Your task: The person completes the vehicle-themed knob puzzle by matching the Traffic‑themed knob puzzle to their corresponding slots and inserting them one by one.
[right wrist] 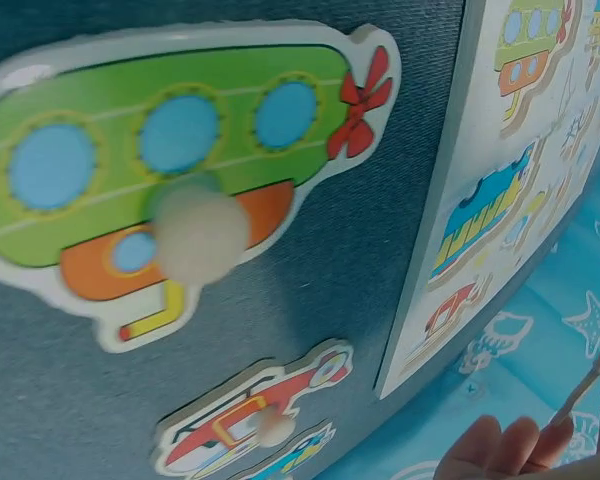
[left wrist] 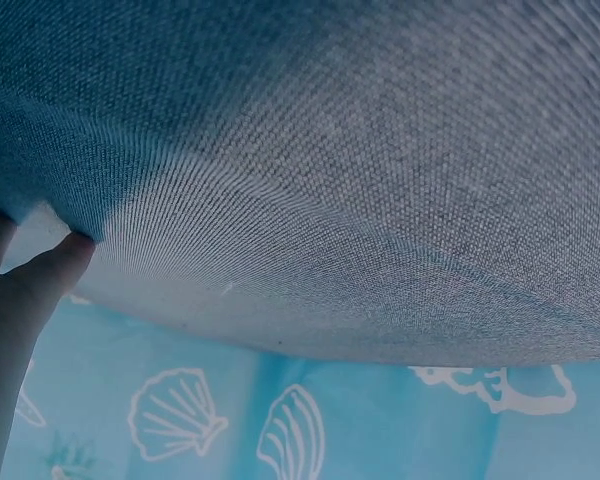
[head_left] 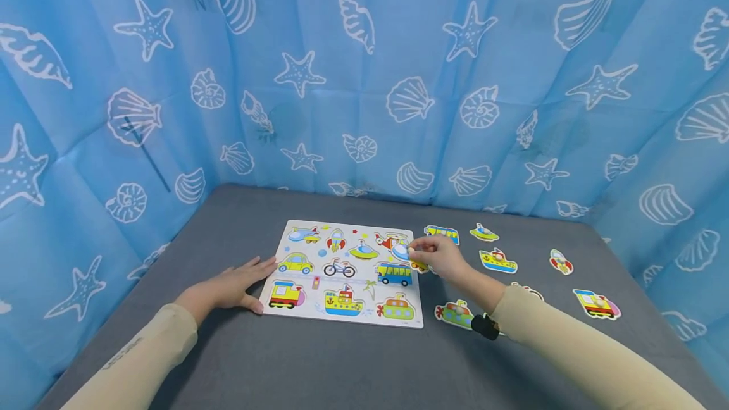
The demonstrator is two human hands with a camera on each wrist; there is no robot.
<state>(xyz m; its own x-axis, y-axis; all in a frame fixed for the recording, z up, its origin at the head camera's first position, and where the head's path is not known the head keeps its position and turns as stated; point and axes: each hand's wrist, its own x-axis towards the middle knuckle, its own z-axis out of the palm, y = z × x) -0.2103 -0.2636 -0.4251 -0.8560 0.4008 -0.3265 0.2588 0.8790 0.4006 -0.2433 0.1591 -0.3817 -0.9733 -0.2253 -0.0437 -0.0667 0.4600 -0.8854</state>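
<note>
head view gets the face, right wrist the edge

the right hand (head_left: 447, 259) pinches a blue-and-yellow piece (head_left: 401, 251) over the right side of the board (head_left: 364, 269); the right wrist view catches only its thin edge. that view also reveals a red helicopter piece (right wrist: 215, 432) on the surface (head_left: 228, 359), concealed in the head view. the left hand (head_left: 236, 285), fingers straight, touches the board's left edge.

White rectangular board (head_left: 313, 309) on grey cloth-covered table (head_left: 273, 369), blue fabric curtain (head_left: 342, 68) behind. Left hand (head_left: 242, 283) at board's left edge, right hand (head_left: 447, 261) near its right edge. Right of board: flat blue-and-yellow bus piece (head_left: 447, 233) at back, flat yellow saucer piece (head_left: 484, 233) to its right, flat yellow-and-blue ship piece (head_left: 498, 262) before saucer, flat red-and-white rocket piece (head_left: 560, 262) right of ship, flat red-and-yellow train piece (head_left: 586, 302) before rocket.
</note>
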